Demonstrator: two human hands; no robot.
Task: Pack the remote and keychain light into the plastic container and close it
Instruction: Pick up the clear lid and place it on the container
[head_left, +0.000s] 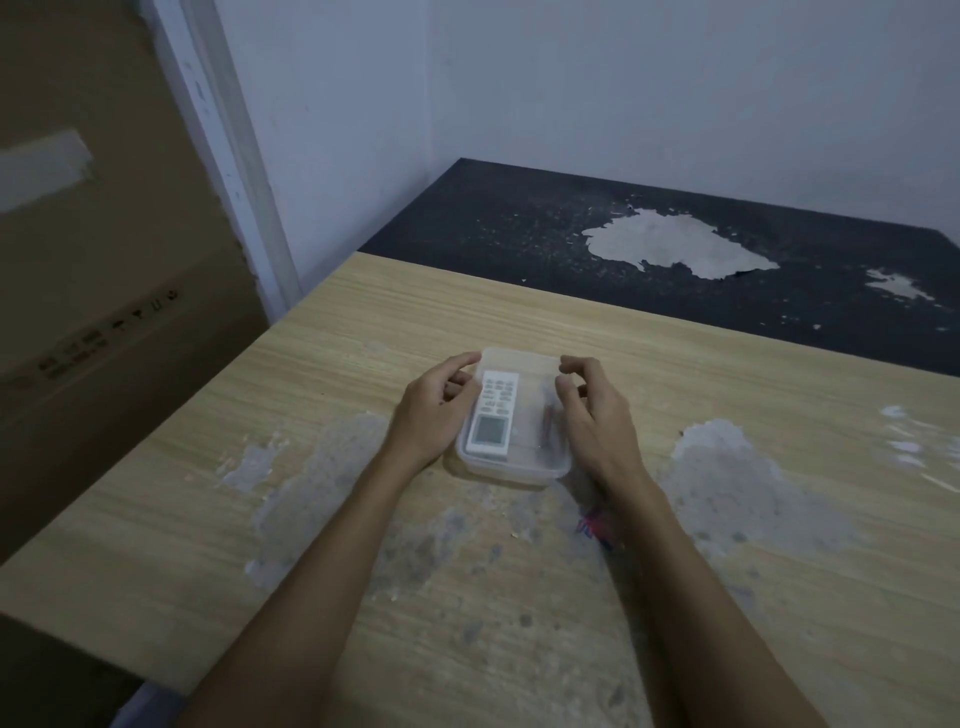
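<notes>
A clear plastic container (511, 475) sits on the wooden table (332, 343). Inside it, on the left, lies a white remote (493, 415) with its screen toward me. A small dark reddish keychain light (548, 423) lies along the container's right side, hazy through the plastic. A translucent lid seems to cover the top; I cannot tell whether it is snapped down. My left hand (431, 410) holds the container's left side, thumb at the far left corner. My right hand (597, 415) curls over the right rim, fingertips on the top edge.
The tabletop has worn grey patches around the container. A black surface (519, 228) with peeled spots adjoins the table's far edge, against the white wall. A large cardboard box (104, 312) stands left of the table. A coloured band (597, 522) is on my right wrist.
</notes>
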